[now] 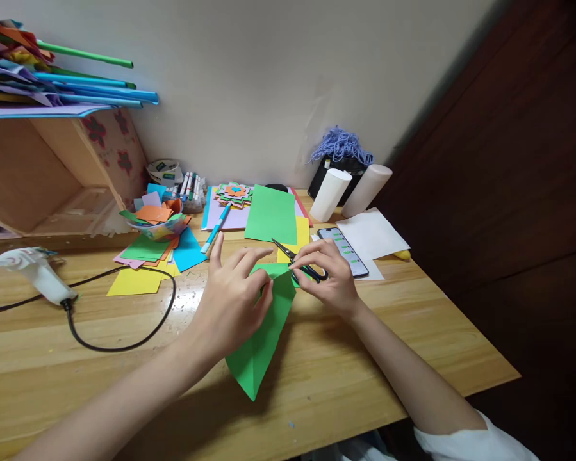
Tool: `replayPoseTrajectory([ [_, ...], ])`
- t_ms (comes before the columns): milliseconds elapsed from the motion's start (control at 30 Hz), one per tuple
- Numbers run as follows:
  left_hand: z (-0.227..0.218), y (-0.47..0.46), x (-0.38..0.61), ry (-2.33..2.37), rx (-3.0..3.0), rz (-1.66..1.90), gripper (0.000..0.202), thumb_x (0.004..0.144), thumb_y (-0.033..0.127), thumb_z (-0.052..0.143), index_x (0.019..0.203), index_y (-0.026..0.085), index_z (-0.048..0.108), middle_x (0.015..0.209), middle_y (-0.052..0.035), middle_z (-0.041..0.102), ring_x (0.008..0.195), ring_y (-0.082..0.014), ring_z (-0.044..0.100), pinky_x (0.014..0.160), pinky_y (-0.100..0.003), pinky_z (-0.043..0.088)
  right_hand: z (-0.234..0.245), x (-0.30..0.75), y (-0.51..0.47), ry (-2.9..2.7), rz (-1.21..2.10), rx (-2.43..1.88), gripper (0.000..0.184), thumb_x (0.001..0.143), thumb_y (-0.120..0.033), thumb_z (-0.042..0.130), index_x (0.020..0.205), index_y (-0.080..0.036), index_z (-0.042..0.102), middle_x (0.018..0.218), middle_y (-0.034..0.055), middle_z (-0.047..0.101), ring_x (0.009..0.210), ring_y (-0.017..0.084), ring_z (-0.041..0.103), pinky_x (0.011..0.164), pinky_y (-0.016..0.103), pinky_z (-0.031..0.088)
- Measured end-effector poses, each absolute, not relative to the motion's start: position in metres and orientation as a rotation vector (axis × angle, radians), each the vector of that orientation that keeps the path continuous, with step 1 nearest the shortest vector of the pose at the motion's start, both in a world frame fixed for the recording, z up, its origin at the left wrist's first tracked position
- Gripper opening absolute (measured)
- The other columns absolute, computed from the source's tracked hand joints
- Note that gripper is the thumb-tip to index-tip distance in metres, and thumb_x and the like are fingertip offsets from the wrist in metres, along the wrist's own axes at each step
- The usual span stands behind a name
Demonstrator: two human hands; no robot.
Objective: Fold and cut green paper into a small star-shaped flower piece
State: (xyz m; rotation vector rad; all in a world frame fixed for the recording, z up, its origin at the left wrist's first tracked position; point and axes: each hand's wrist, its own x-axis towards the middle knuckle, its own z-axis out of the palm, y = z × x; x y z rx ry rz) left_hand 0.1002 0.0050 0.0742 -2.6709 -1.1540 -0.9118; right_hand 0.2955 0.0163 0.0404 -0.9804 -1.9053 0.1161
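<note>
A sheet of green paper (268, 339) with crease lines hangs between my hands, its pointed corner toward me above the wooden table. My left hand (239, 294) grips it from the left, thumb and fingers closed on its upper part, index finger raised. At the paper's upper right corner, my right hand (329, 275) pinches the edge between thumb and fingertips. Black scissors (286, 250) lie just behind the right hand, blades pointing up and left; the fingers partly cover the handles. Yellow paper (303, 232) lies under the scissors.
Behind are a flat green sheet (271, 214), a layered paper flower (234, 194) with a blue stem, and a bowl of paper scraps (156, 224). A glue gun (38, 275) with a looping cable lies left. A phone (344, 250) and white paper (374, 234) are at right.
</note>
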Motion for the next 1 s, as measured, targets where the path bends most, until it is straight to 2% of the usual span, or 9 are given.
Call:
replayPoseTrajectory([
  [200,0.074,0.008,0.098,-1.158,-2.651,-0.953,0.016,0.081,0.018,0.049,0.068,0.019,0.057,0.112,-0.0047,0.061,0.101,-0.0195,0.056,0.106,-0.06,0.009,0.053,0.349,0.037,-1.748,0.152,-1.26,0.005,0.076,-0.024,0.058,0.077,-0.021,0.062,0.085,0.0033,0.061,0.086,0.019,0.055,0.081,0.037,0.042],
  [300,0.075,0.008,0.098,-1.158,-2.641,-0.962,0.015,0.081,0.019,0.049,0.069,0.019,0.058,0.112,-0.0045,0.061,0.102,-0.0194,0.055,0.106,-0.059,0.01,0.052,0.401,0.044,-1.596,0.417,-1.733,0.024,0.068,-0.038,0.065,0.08,-0.017,0.062,0.084,0.0059,0.063,0.076,0.019,0.057,0.067,0.032,0.044],
  [400,0.076,0.008,0.098,-1.155,-2.644,-0.965,0.015,0.081,0.019,0.049,0.069,0.019,0.058,0.11,-0.0039,0.061,0.1,-0.0187,0.056,0.107,-0.058,0.01,0.039,0.441,0.039,-1.393,0.639,-2.153,0.04,0.062,-0.051,0.067,0.078,-0.015,0.061,0.075,0.0073,0.063,0.063,0.017,0.055,0.052,0.027,0.04],
  [500,0.075,0.008,0.098,-1.145,-2.654,-0.969,0.016,0.081,0.018,0.049,0.068,0.018,0.057,0.11,-0.0041,0.062,0.099,-0.0185,0.057,0.107,-0.058,0.009,0.019,0.457,0.029,-1.278,0.8,-2.211,0.044,0.061,-0.055,0.065,0.082,-0.016,0.059,0.079,0.0067,0.062,0.062,0.015,0.054,0.05,0.024,0.039],
  [667,0.074,0.009,0.098,-1.139,-2.66,-0.967,0.015,0.081,0.018,0.048,0.07,0.019,0.058,0.11,-0.0051,0.062,0.1,-0.0199,0.057,0.106,-0.059,0.009,-0.003,0.461,0.026,-1.185,0.903,-2.197,0.044,0.057,-0.051,0.071,0.083,-0.018,0.057,0.083,0.0047,0.06,0.063,0.013,0.053,0.051,0.022,0.039],
  [867,0.075,0.009,0.097,-1.147,-2.646,-0.943,0.015,0.081,0.018,0.048,0.07,0.019,0.058,0.111,-0.0053,0.061,0.101,-0.0199,0.057,0.106,-0.058,0.01,-0.008,0.464,0.029,-1.239,0.855,-2.181,0.044,0.053,-0.048,0.074,0.078,-0.018,0.054,0.062,-0.0022,0.052,0.051,0.01,0.045,0.046,0.022,0.031],
  [1000,0.073,0.011,0.096,-1.148,-2.641,-0.923,0.014,0.081,0.018,0.048,0.071,0.019,0.058,0.112,-0.005,0.061,0.102,-0.02,0.056,0.106,-0.058,0.01,-0.006,0.46,0.028,-1.279,0.822,-2.201,0.043,0.055,-0.049,0.072,0.076,-0.017,0.052,0.06,-0.0033,0.049,0.051,0.01,0.043,0.047,0.022,0.029],
])
